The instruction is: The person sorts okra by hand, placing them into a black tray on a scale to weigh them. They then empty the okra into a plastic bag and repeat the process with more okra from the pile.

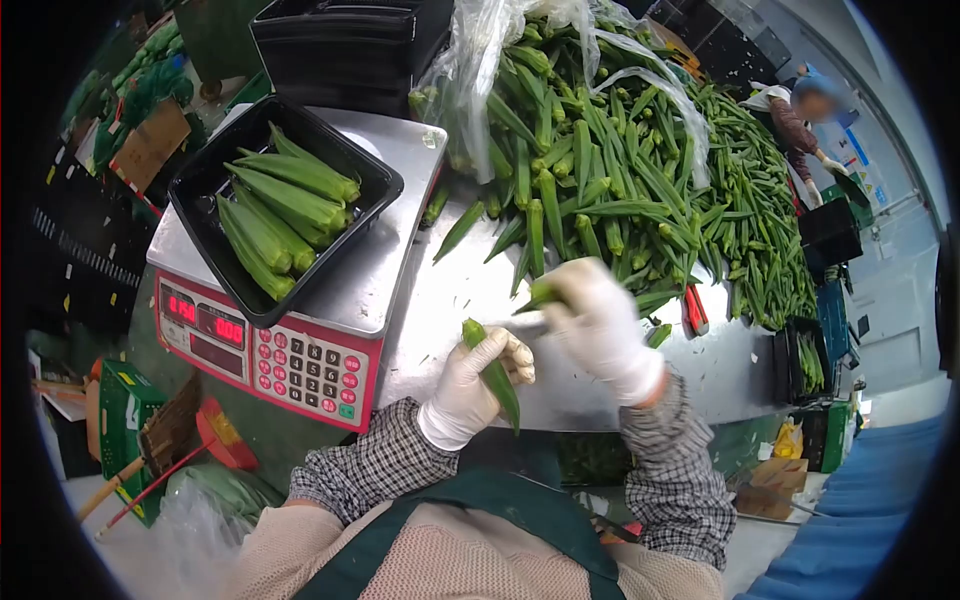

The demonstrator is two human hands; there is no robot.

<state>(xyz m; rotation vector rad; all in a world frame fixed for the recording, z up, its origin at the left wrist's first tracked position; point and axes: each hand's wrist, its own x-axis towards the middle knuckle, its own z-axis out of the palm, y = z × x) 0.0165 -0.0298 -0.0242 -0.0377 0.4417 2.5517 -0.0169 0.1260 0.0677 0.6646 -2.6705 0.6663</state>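
My left hand [478, 385], in a white glove, is closed around a green okra pod [497, 380], whose stem end points up past the thumb. Just to the right and above is my right hand [600, 325], also gloved and smeared by motion, its fingers curled in. A blurred green piece shows at those fingers, and a narrow pale strip reaches toward the pod's stem end; what this hand grips I cannot tell. Behind both hands spreads a large heap of okra [620, 170]. On the scale [400, 200] sits a black tray [190, 245] with several okra pods.
Stacked black trays [345, 50] stand behind the scale. Clear plastic [480, 80] drapes the heap. A red-handled object [695, 310] lies on the metal table [570, 385]. Another filled tray [795, 375] is at the right end. Farther back, a person [800, 130] handles a black tray.
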